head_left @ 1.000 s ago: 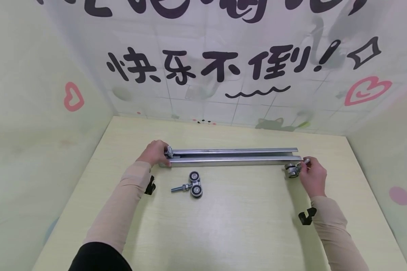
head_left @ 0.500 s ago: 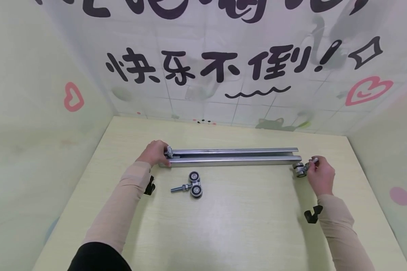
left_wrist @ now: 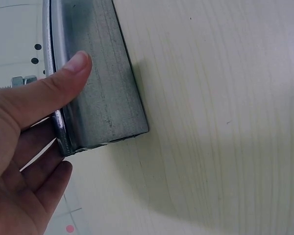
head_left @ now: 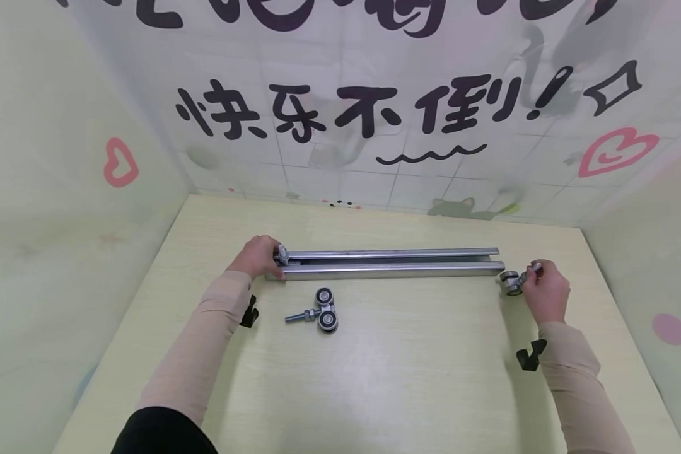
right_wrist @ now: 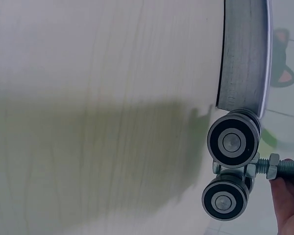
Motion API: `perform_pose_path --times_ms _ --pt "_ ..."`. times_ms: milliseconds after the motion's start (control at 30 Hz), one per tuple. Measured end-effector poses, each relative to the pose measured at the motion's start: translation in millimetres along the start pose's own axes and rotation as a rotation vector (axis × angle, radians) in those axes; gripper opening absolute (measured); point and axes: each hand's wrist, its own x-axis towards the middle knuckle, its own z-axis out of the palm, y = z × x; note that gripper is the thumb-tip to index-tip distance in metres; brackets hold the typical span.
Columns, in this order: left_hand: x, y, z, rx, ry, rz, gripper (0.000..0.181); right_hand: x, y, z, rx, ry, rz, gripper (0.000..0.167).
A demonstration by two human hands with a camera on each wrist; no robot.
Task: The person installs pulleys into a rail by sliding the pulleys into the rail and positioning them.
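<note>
A long steel C-shaped track (head_left: 386,272) lies on the table with its slot facing up. My left hand (head_left: 255,257) grips its left end, the thumb pressed on the near side wall (left_wrist: 103,93). Beside those fingers a threaded bolt (head_left: 283,255) stands up from the slot. By its bolt, my right hand (head_left: 547,293) pinches a roller trolley (head_left: 511,283) just off the track's right end. The right wrist view shows the trolley's black-ringed wheels (right_wrist: 232,142) close to the track's end; whether they touch is unclear. The fingertips on the bolt are partly cut off there.
Another roller trolley (head_left: 326,310) lies on the table in front of the track, its bolt pointing left. Behind the wooden table (head_left: 397,366) hangs a printed white sheet (head_left: 340,151), and pale side sheets (head_left: 641,265) enclose both sides.
My right hand has moved to the right with the roller trolley, from in front of the track's right end to just beyond it. The left hand and track stay put.
</note>
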Motion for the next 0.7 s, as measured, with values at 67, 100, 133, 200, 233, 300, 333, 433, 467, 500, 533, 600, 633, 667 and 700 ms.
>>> perform_pose_path --times_ms 67,100,133,200,233,300,333,433,467,500,533,600,633,667,700 --pt "0.3 0.0 0.2 -0.005 0.001 -0.005 0.049 0.7 0 0 -0.004 0.001 0.002 0.018" --pt "0.4 -0.1 0.3 -0.007 0.001 -0.003 0.049 1.2 1 0 -0.005 0.001 0.000 0.018" --pt "0.5 -0.1 0.3 -0.007 0.001 0.002 0.048 1.6 1 1 -0.007 0.003 -0.002 0.018" --pt "0.8 -0.5 0.5 -0.003 0.003 0.009 0.046 2.6 2 1 -0.011 0.008 -0.011 0.017" --pt "0.9 -1.0 0.7 0.001 0.006 0.012 0.045 3.1 2 1 -0.013 0.007 -0.014 0.017" --pt "1.0 -2.0 1.0 0.009 0.012 0.024 0.045 4.2 2 2 -0.019 0.007 -0.017 0.017" --pt "0.9 -2.2 1.3 0.011 0.015 0.026 0.045 4.6 2 3 -0.023 0.006 -0.017 0.017" --pt "0.7 -2.3 1.5 0.011 0.022 0.027 0.046 6.3 2 3 -0.025 0.002 -0.011 0.018" --pt "0.6 -1.8 1.3 0.009 0.023 0.026 0.046 6.8 3 4 -0.024 0.001 -0.009 0.018" --pt "0.6 -1.7 1.3 0.007 0.022 0.026 0.047 7.4 3 4 -0.021 -0.001 -0.007 0.019" --pt "0.5 -1.5 1.2 0.007 0.021 0.024 0.047 8.0 4 4 -0.020 -0.001 -0.007 0.019" --pt "0.4 -1.5 1.5 0.004 0.019 0.018 0.048 9.4 4 5 -0.024 0.000 -0.005 0.019" --pt "0.5 -1.7 1.9 0.002 0.017 0.016 0.049 10.2 5 6 -0.025 0.002 -0.006 0.019" --pt "0.4 -1.8 2.2 0.000 0.015 0.013 0.049 11.2 5 6 -0.026 0.005 -0.009 0.019" --pt "0.4 -2.1 2.5 -0.001 0.013 0.010 0.050 12.3 5 7 -0.026 0.010 -0.013 0.018"
